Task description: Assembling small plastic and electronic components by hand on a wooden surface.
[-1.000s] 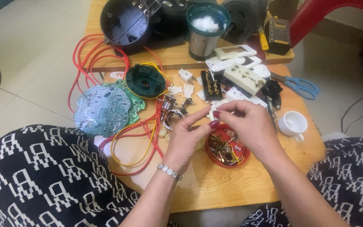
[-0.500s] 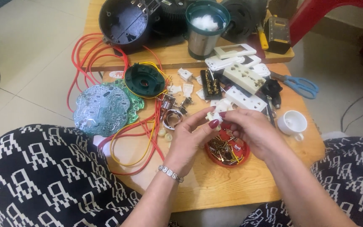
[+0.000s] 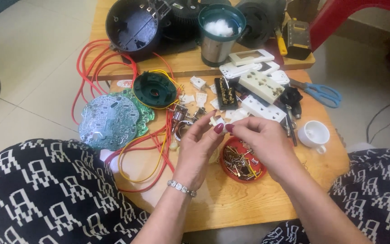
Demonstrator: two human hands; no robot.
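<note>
Over the red dish (image 3: 229, 168) of little screws near the middle of the bench (image 3: 231, 203), both hands pinch one small white part (image 3: 216, 120), with many loose white parts (image 3: 199, 97) and red wires (image 3: 93, 63) not yet joined.

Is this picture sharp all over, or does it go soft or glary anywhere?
Head view: even, soft daylight with faint shadows; the left hand and right hand are fairly crisp, pinching a small white part. Mild glare on the round circuit board and the pale floor tiles. The far table edge bows slightly from the wide lens.
</note>
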